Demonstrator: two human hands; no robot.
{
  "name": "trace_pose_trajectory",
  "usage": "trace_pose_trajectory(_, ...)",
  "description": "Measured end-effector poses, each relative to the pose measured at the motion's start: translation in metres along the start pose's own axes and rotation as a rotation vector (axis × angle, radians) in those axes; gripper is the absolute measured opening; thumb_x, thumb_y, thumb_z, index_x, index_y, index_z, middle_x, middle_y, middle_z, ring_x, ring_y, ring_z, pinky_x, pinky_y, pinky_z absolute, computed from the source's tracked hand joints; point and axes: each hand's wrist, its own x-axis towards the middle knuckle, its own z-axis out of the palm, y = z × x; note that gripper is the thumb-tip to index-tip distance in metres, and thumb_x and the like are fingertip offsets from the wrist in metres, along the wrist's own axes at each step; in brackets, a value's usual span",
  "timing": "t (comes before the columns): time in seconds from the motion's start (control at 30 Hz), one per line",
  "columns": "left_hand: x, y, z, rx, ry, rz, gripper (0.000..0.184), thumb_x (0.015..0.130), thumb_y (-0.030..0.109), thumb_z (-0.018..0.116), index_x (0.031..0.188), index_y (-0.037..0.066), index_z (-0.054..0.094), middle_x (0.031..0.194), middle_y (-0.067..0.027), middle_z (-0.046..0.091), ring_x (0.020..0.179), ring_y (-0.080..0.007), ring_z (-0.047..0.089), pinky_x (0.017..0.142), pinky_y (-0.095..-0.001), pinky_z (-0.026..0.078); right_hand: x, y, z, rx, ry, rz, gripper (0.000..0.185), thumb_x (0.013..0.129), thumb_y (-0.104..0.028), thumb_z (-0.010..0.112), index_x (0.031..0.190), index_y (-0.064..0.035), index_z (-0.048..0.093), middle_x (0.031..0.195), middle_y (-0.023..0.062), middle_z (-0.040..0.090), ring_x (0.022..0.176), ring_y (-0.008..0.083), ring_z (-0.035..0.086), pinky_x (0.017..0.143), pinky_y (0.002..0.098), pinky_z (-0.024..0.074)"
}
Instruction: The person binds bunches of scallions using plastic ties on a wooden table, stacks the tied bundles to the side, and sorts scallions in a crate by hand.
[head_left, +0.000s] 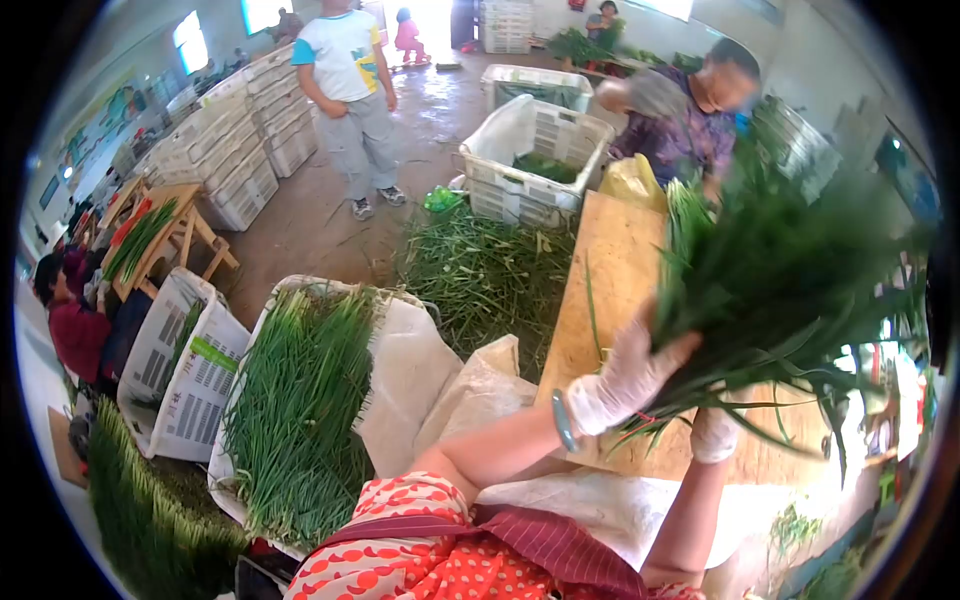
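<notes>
A large bunch of garlic chives [780, 270], blurred by motion, is held up over the wooden board [615, 270]. My left hand [630, 375], in a pale glove with a bracelet at the wrist, is closed round its lower left side, thumb across the leaves. My right hand [714, 435], also gloved, reaches up against the underside of the bunch; leaves hide its fingers. Some long leaves droop over the board's near edge. At my left, a white crate [222, 455] lined with a woven sack [405, 375] is filled with chives [300, 410] laid lengthwise.
A heap of loose greens [485, 275] lies on the floor beyond the board. Behind it stands a white crate [520, 200] with some greens inside. A co-worker [680, 125] sits across the board. A person [350, 90] stands near stacked crates [235, 150]. More chives [150, 510] lie at lower left.
</notes>
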Motion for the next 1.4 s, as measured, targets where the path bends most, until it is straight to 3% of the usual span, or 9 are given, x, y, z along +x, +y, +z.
trace_pose_trajectory(0.1, -0.002, -0.013, -0.023, -0.297, 0.097, -0.258, 0.042, 0.085, 0.015, 0.062, 0.121, 0.0, 0.045, 0.107, -0.0057, 0.056, 0.097, -0.0172, 0.05, 0.088, -0.0305, 0.04, 0.03, -0.069, 0.048, -0.195, -0.216, 0.032, 0.053, 0.079, -0.004, 0.065, 0.126, -0.0026, 0.042, 0.118, 0.0064, 0.05, 0.104, 0.0172, 0.049, 0.09, 0.0308, 0.0409)
trace_pose_trajectory(0.17, -0.009, -0.027, -0.079, 0.383, 0.248, -0.011, 0.035, 0.086, 0.013, 0.054, 0.118, -0.001, 0.048, 0.107, -0.0091, 0.057, 0.095, -0.0219, 0.053, 0.085, -0.0361, 0.043, 0.056, -0.087, 0.071, -0.523, -0.322, -0.08, 0.072, 0.068, -0.021, 0.078, 0.124, 0.0065, 0.042, 0.117, 0.0199, 0.054, 0.107, 0.0247, 0.053, 0.091, 0.0339, 0.0412)
trace_pose_trajectory(0.23, -0.015, -0.022, -0.129, 0.082, 0.287, -0.073, 0.035, 0.089, 0.016, 0.05, 0.119, 0.0, 0.048, 0.111, -0.0115, 0.056, 0.1, -0.0242, 0.054, 0.089, -0.0391, 0.043, 0.066, -0.103, 0.096, -0.834, -0.557, -0.112, 0.063, 0.065, -0.023, 0.076, 0.117, 0.0014, 0.049, 0.106, 0.0208, 0.058, 0.102, 0.0343, 0.055, 0.086, 0.0372, 0.0431)
trace_pose_trajectory(0.37, -0.008, -0.012, -0.188, -0.574, 0.496, -0.177, 0.039, 0.092, 0.023, 0.044, 0.124, 0.001, 0.047, 0.122, -0.0148, 0.053, 0.112, -0.0269, 0.051, 0.097, -0.0427, 0.041, 0.061, -0.022, 0.114, -1.08, -0.932, -0.16, 0.053, 0.067, -0.022, 0.074, 0.111, -0.0021, 0.052, 0.1, 0.0161, 0.059, 0.098, 0.0329, 0.056, 0.085, 0.0395, 0.0435)
trace_pose_trajectory(0.5, -0.019, 0.0, -0.192, -0.226, 0.684, -0.133, 0.044, 0.092, 0.026, 0.047, 0.129, 0.002, 0.042, 0.127, -0.0112, 0.049, 0.12, -0.0229, 0.045, 0.102, -0.0366, 0.034, 0.039, 0.023, 0.128, -1.153, -1.004, -0.109, 0.074, 0.059, -0.035, 0.079, 0.121, -0.0073, 0.05, 0.104, 0.0157, 0.06, 0.1, 0.0344, 0.057, 0.085, 0.0405, 0.0447)
trace_pose_trajectory(0.63, -0.006, 0.016, -0.161, 0.442, 0.416, -0.011, 0.046, 0.088, 0.02, 0.057, 0.129, 0.003, 0.045, 0.129, -0.0113, 0.048, 0.119, -0.0214, 0.044, 0.103, -0.0337, 0.031, 0.062, -0.01, 0.082, -0.754, -0.794, -0.191, 0.084, 0.059, -0.031, 0.08, 0.13, -0.0068, 0.043, 0.118, 0.0211, 0.054, 0.111, 0.0349, 0.05, 0.095, 0.0379, 0.0402)
trace_pose_trajectory(0.9, -0.001, -0.033, -0.048, 1.035, -0.83, 0.173, 0.091, 0.062, 0.039, 0.077, 0.134, 0.002, 0.035, 0.133, -0.0219, 0.04, 0.127, -0.0347, 0.035, 0.106, -0.0398, 0.026, 0.039, -0.044, 0.012, -1.752, -0.991, -0.139, 0.113, 0.047, -0.039, 0.084, 0.139, -0.0101, 0.026, 0.135, 0.0179, 0.037, 0.129, 0.036, 0.031, 0.105, 0.0535, 0.0233)
trace_pose_trajectory(1.13, -0.002, -0.056, 0.011, 1.295, -1.097, -0.007, 0.109, 0.054, 0.042, 0.08, 0.138, -0.001, 0.024, 0.129, -0.0213, 0.043, 0.123, -0.0368, 0.038, 0.104, -0.0429, 0.03, 0.068, -0.019, 0.001, -1.492, -1.046, 0.075, 0.088, 0.052, -0.021, 0.082, 0.129, -0.0122, 0.042, 0.099, 0.0151, 0.061, 0.091, 0.033, 0.06, 0.081, 0.0356, 0.0479)
trace_pose_trajectory(1.4, 0.013, -0.092, -0.009, 1.097, -1.113, -0.089, 0.097, 0.062, 0.019, 0.076, 0.14, 0.002, 0.02, 0.13, -0.0228, 0.041, 0.121, -0.0375, 0.04, 0.102, -0.0406, 0.034, 0.098, -0.001, -0.008, -1.315, -1.189, 0.176, 0.089, 0.054, -0.015, 0.082, 0.133, -0.0114, 0.039, 0.112, 0.0135, 0.058, 0.101, 0.033, 0.056, 0.084, 0.0351, 0.0466)
